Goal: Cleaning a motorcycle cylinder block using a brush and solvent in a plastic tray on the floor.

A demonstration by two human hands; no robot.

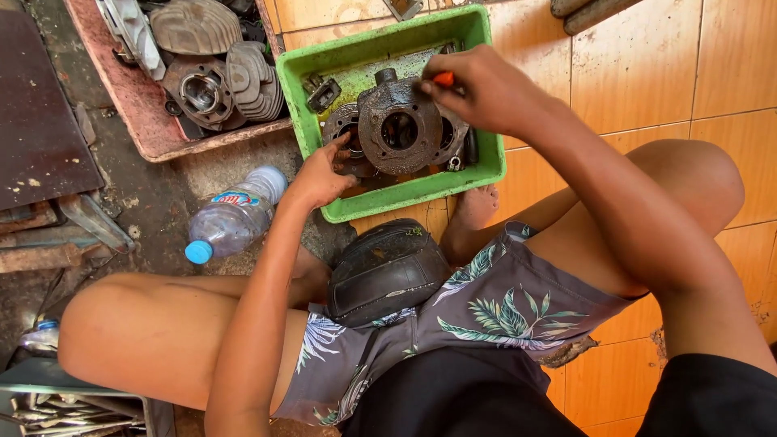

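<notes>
A dirty round metal engine cylinder (398, 125) with a bore hole stands in a green plastic tray (380, 44) on the floor. My left hand (324, 171) grips the cylinder's lower left edge from the tray's near side. My right hand (477, 89) is closed on an orange-handled tool (443, 78) pressed against the cylinder's upper right. The tool's tip is hidden by my fingers. More grimy metal parts (324, 91) lie under and beside the cylinder.
A reddish tray (133, 113) at the upper left holds several finned cylinder parts (218, 69). A plastic bottle (235, 217) with a blue cap lies left of the green tray. A black seat (387, 271) sits between my knees. Scrap metal (57, 235) lies at the left.
</notes>
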